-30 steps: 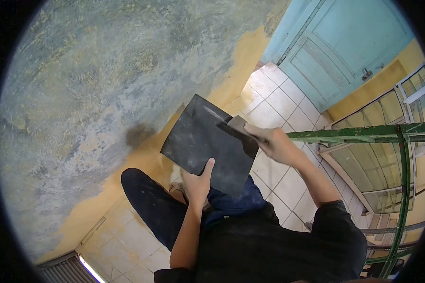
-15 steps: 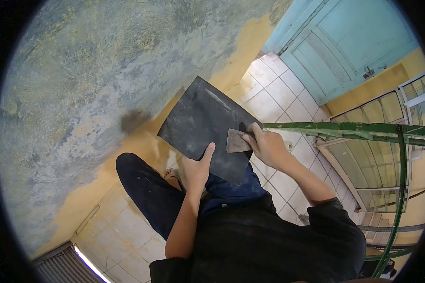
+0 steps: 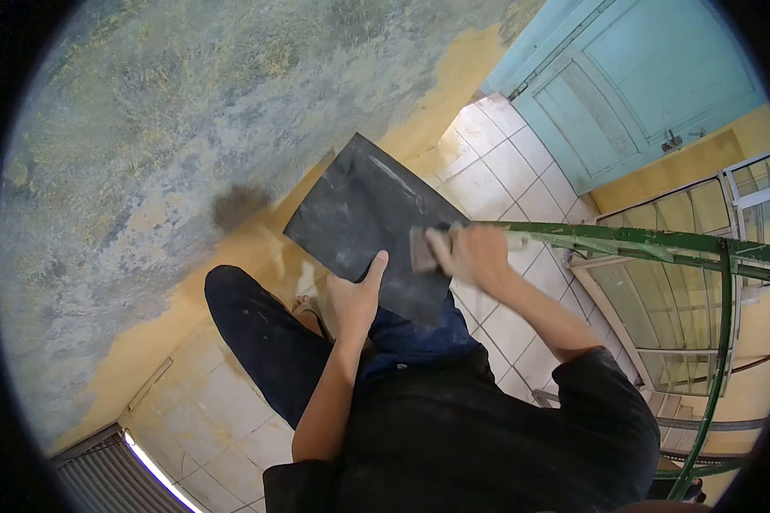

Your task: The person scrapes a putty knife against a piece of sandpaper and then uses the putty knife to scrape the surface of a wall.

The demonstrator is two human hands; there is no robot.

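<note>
Over the dark sheet [image 3: 364, 218], the right hand [image 3: 479, 256] blurs.

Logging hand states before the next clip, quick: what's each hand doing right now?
Left hand: closed on the dark sheet, thumb on top.
Right hand: closed on the flat scraper.

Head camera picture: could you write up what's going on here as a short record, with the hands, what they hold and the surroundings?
Left hand: grips the dark sheet, thumb on top
Right hand: holds a flat scraper, slightly blurred
Scraper position: over the sheet; contact unclear
Wall: patchy grey-blue above yellow, one dark smudge
Floor: pale square tiles
Door: light blue, closed
Metal frame: green, chipped paint
</note>
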